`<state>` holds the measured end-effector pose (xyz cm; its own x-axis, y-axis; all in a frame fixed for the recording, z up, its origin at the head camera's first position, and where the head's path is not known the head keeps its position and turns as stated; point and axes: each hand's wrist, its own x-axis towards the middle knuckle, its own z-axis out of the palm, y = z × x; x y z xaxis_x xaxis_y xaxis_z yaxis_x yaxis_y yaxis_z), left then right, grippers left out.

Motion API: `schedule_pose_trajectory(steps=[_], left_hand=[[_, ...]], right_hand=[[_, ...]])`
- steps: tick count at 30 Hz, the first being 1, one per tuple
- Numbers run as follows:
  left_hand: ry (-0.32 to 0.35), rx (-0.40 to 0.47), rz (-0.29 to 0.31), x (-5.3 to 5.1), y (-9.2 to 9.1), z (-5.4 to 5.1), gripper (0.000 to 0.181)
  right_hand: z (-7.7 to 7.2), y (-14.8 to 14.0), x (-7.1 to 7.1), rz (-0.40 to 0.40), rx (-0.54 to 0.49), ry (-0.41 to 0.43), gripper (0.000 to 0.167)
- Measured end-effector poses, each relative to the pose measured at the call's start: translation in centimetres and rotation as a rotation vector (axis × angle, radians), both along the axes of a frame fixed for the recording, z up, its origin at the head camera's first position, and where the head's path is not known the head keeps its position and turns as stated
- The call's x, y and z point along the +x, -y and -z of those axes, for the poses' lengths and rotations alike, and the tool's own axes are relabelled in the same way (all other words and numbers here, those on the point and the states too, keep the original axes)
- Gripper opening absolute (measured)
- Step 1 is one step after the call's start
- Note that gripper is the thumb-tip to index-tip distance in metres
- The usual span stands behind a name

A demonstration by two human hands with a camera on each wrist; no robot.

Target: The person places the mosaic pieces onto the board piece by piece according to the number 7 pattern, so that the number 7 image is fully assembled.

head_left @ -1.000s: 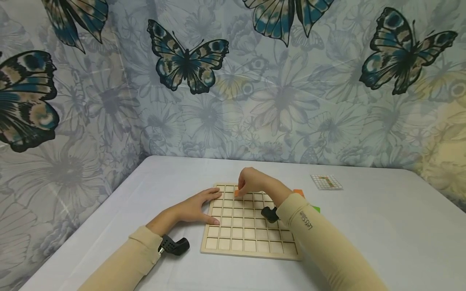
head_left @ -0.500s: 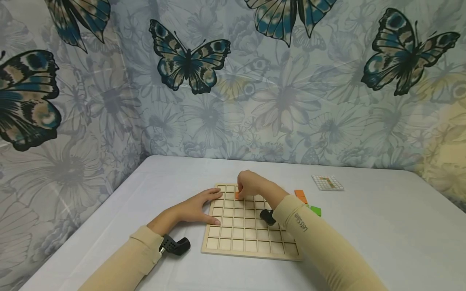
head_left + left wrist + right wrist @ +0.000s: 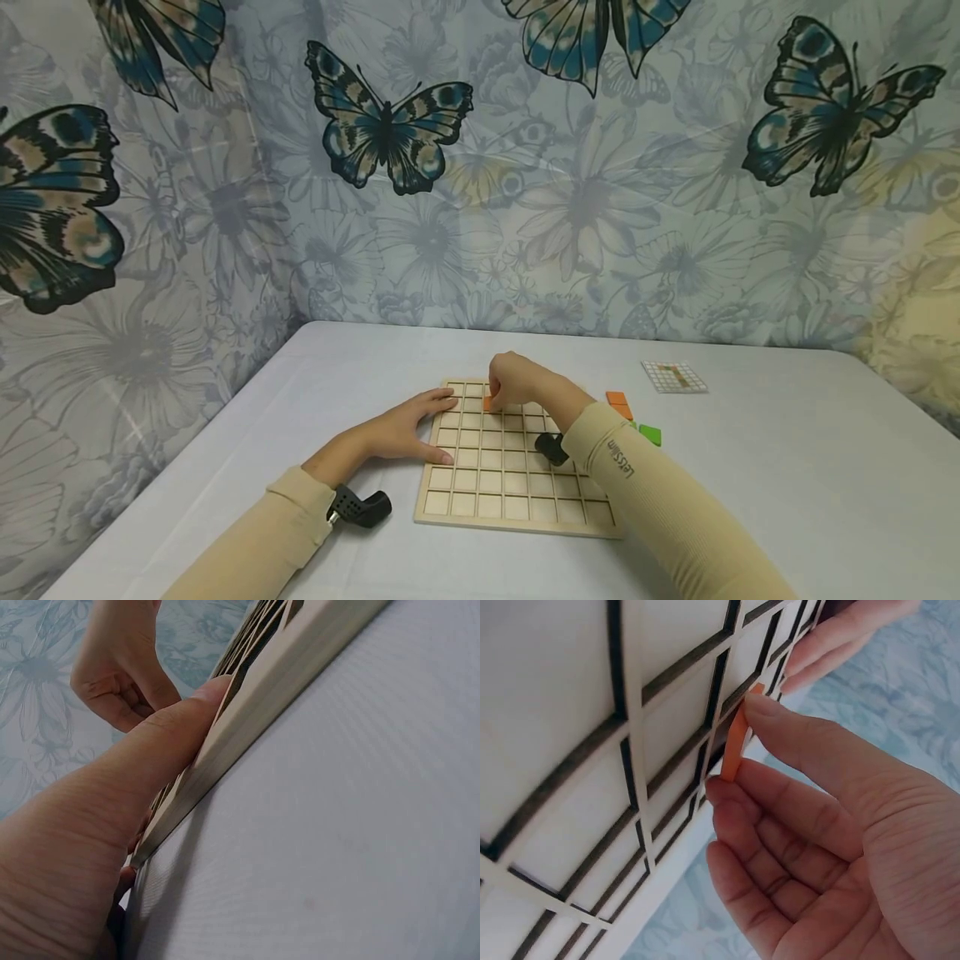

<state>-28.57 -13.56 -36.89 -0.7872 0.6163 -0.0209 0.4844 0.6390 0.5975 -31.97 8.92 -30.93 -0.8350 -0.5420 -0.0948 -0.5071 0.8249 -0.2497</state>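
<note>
A pale wooden grid board (image 3: 491, 482) lies on the table in the head view. Toward its far side, my right hand (image 3: 517, 382) pinches a thin orange square tile (image 3: 736, 746) between thumb and fingertips. In the right wrist view the tile is tilted at a grid cell, one edge at the dividers; how deep it sits cannot be told. My left hand (image 3: 401, 427) rests on the board's left edge with fingers spread. Its thumb (image 3: 176, 724) lies over the board's rim in the left wrist view.
Orange tiles (image 3: 618, 403) and a green tile (image 3: 650, 434) lie right of the board, partly behind the right sleeve. Farther back is a gridded pattern card (image 3: 673, 377). Black wrist cameras (image 3: 362, 507) sit on both wrists. A butterfly-print cloth (image 3: 585, 208) hangs behind the table.
My right hand and the orange tile have dropped slightly toward the board. The right forearm has shifted a little left, uncovering more of the orange and green tiles. My left hand stays put.
</note>
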Motion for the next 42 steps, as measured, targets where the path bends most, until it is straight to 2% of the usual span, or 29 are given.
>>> schedule_pose_trajectory(steps=[7,10,15,22,30,38,42], left_hand=[[-0.002,0.005,0.001,-0.1,0.0,0.1,0.091],[-0.005,0.006,0.002,-0.1,0.0,0.1,0.091],[-0.011,0.001,0.006,-0.1,0.0,0.1,0.091],[-0.022,-0.013,-0.001,0.0,0.0,0.2,0.091],[-0.024,-0.003,0.005,-0.1,0.0,0.3,0.091],[-0.023,0.004,0.008,0.0,0.0,0.2,0.091],[-0.022,0.005,0.006,0.1,0.0,0.2,0.09]], right_hand=[[-1.0,-1.3,0.4,-0.023,-0.062,-0.018,0.018],[-1.7,-2.5,0.7,-0.051,-0.108,-0.014,0.02],[-2.7,-4.7,1.6,-0.041,-0.181,-0.003,0.03],[-3.2,-7.5,2.8,-0.024,-0.184,-0.012,0.03],[-3.1,-9.7,5.4,0.003,-0.184,-0.034,0.032],[-3.2,-11.7,8.4,-0.014,-0.218,-0.064,0.032],[-3.2,-12.5,10.0,-0.008,-0.233,-0.053,0.033]])
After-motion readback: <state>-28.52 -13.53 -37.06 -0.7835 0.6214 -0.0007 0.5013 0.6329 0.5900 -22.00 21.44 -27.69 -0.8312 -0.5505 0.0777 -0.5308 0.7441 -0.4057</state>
